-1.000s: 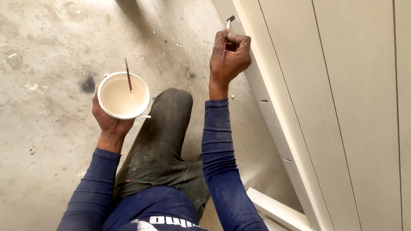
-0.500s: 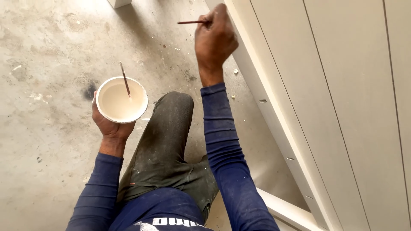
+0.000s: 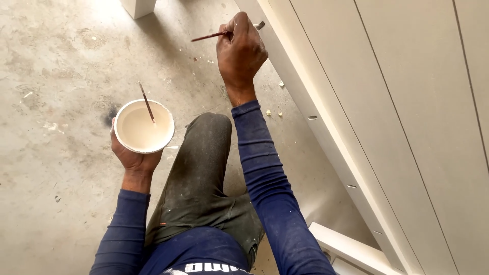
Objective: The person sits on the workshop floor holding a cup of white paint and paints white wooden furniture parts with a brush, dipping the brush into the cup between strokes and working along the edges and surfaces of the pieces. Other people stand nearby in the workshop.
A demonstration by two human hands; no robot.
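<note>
Right hand up at the frame edge, fist clenched round a thin brown-handled artist's brush, handle poking out leftward, bristle tip peeking out on the right and sitting just at the front edge of the cream-white painted wooden panel unit. Touching the wood or a hair off it, impossible to tell from here. Left hand low and out to the side, cupped under a small round white bowl of pale cream paint, gripping it from beneath, well apart from the panel. 1 second slim brush standing tilted in that bowl, tip down in the paint. Plenty of paint left in the bowl, looks more than half full. Panel faces to the right already an even cream, no bare patches showing in view. Along the narrow front edge, several small dark slots visible below the hand, looking untouched, so by the look of it touch-up work high on the edge under way, with the lower run left to do. Grey concrete floor below, flecked with pale chips near the frame foot. Knee in dark dusty trousers bent between the 2 blue-sleeved arms.
</note>
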